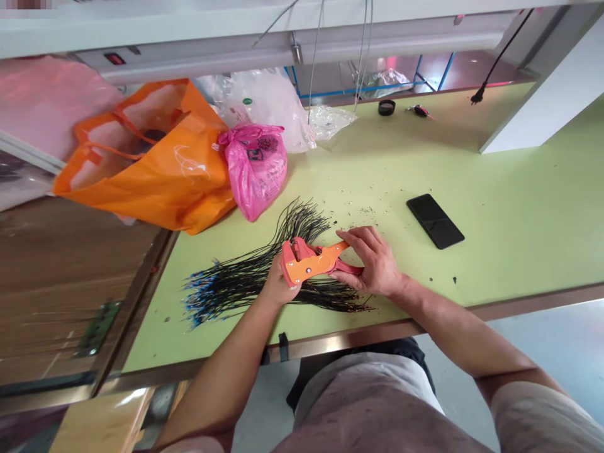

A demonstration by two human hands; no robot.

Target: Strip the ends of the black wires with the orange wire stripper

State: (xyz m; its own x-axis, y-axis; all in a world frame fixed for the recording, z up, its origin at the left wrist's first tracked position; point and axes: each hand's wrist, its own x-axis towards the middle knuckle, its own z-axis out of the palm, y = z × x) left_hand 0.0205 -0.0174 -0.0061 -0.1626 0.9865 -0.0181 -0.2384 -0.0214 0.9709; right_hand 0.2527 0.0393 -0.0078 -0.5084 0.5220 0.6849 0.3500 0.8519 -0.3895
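An orange and red wire stripper (309,267) is held above the green table, its jaw end pointing left. My right hand (375,261) is closed around its two handles, which stand apart. My left hand (278,286) is closed at the jaw end; the tool's head covers most of its fingers, and what they hold is hidden. Beneath both hands lies a bundle of thin black wires (250,274). Blue tips (201,296) show at the bundle's left end, and the right end splits into two spread groups, one behind the tool and one nearer the table's front edge.
A black phone (435,220) lies to the right. Wire scraps (368,211) are scattered behind my right hand. An orange bag (189,170) and a tied pink bag (259,170) stand at the back left. Farther back are a black round cap (386,107) and a hanging plug (477,95).
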